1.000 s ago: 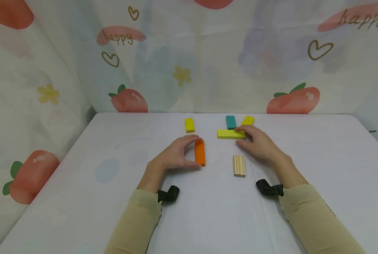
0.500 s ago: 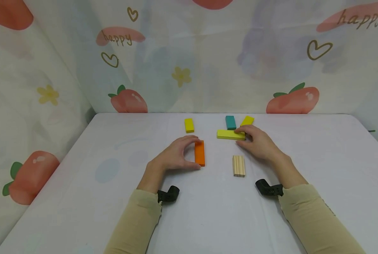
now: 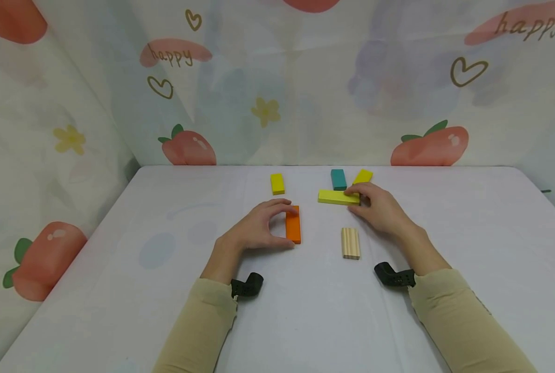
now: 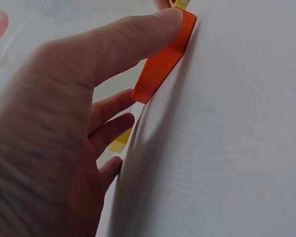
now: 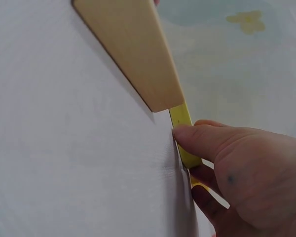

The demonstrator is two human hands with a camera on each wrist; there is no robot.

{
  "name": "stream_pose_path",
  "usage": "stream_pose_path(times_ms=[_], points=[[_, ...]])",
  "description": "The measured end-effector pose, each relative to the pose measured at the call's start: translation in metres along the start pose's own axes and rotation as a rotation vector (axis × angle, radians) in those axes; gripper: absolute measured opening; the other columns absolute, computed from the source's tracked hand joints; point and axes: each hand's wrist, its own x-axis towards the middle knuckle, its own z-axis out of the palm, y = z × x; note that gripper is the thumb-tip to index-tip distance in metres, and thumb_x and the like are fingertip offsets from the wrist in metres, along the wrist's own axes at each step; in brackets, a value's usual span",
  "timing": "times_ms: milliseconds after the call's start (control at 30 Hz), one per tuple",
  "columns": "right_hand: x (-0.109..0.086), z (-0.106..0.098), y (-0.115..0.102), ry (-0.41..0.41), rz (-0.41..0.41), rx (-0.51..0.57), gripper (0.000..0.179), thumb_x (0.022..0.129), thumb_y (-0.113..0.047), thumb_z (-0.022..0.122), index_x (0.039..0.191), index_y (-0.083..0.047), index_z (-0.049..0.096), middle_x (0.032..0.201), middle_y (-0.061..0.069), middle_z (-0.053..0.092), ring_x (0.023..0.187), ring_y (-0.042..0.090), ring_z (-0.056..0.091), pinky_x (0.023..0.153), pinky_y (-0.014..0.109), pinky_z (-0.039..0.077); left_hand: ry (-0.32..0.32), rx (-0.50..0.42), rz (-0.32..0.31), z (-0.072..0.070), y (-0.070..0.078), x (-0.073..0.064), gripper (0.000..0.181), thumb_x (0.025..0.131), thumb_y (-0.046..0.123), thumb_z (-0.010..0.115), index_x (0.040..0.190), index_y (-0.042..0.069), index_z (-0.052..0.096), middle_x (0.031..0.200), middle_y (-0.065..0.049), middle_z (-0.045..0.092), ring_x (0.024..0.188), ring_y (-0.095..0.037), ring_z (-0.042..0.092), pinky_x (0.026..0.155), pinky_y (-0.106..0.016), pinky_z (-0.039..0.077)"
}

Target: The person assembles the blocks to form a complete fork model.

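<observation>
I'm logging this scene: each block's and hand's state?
Orange block: lying, held
Long yellow block: lying, held
Wooden block: lying, untouched
Teal block: lying, untouched
Left yellow block: lying, untouched
Rear yellow block: lying, partly hidden
Left hand: gripping orange one
Right hand: gripping long one

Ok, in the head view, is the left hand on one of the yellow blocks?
No, the left hand spans the orange block, thumb at its near end and fingers at its far end.
</observation>
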Motion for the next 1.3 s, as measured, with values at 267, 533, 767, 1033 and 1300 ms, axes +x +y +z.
stream_pose_path(times_ms=[267,533,767,1033,1300], points=[[0.0017,0.0021,-0.0016,0.002,0.026,-0.019,0.035,0.099,-0.005,0.064,0.134,-0.002,0.06,0.138,0.023,0.055,0.123,0.039,0.049,0.109,0.056,0.038,-0.003,0.003,-0.012,0.0002,-0.0002,-0.0003,0.06,0.079,0.04,0.085,0.133,0.028,0.063,0.153,0.008,0.043,0.145,-0.017,0.029,0.118,-0.042,0.026],[0.0009,0.0021,-0.0031,0.012,0.033,-0.009,0.033,0.099,-0.004,0.064,0.132,-0.002,0.062,0.137,0.022,0.055,0.121,0.038,0.05,0.108,0.056,0.038,-0.004,0.01,-0.015,0.0,0.0012,-0.0017,0.059,0.079,0.039,0.084,0.133,0.028,0.063,0.153,0.007,0.043,0.145,-0.017,0.03,0.118,-0.042,0.026],[0.0006,0.0022,-0.0021,0.02,0.027,0.008,0.033,0.099,-0.004,0.064,0.131,-0.002,0.062,0.137,0.022,0.055,0.122,0.038,0.05,0.108,0.055,0.039,0.0,0.021,-0.001,0.0008,0.0003,-0.0009,0.058,0.08,0.037,0.084,0.134,0.027,0.063,0.151,0.007,0.046,0.143,-0.017,0.032,0.117,-0.04,0.027],[0.0023,0.0022,-0.0005,0.025,0.014,0.016,0.033,0.099,-0.004,0.064,0.132,-0.002,0.062,0.138,0.022,0.055,0.124,0.038,0.05,0.109,0.055,0.039,0.006,0.018,0.006,0.0014,-0.0018,0.0008,0.058,0.081,0.037,0.084,0.133,0.026,0.063,0.149,0.008,0.047,0.142,-0.017,0.033,0.117,-0.04,0.028],[0.0015,0.0022,-0.0026,0.028,0.022,0.034,0.033,0.098,-0.005,0.065,0.131,-0.002,0.062,0.137,0.022,0.056,0.126,0.039,0.051,0.108,0.055,0.04,0.008,0.003,0.001,0.0016,-0.0034,0.0006,0.057,0.082,0.039,0.083,0.134,0.028,0.063,0.15,0.009,0.047,0.143,-0.017,0.032,0.117,-0.04,0.027]])
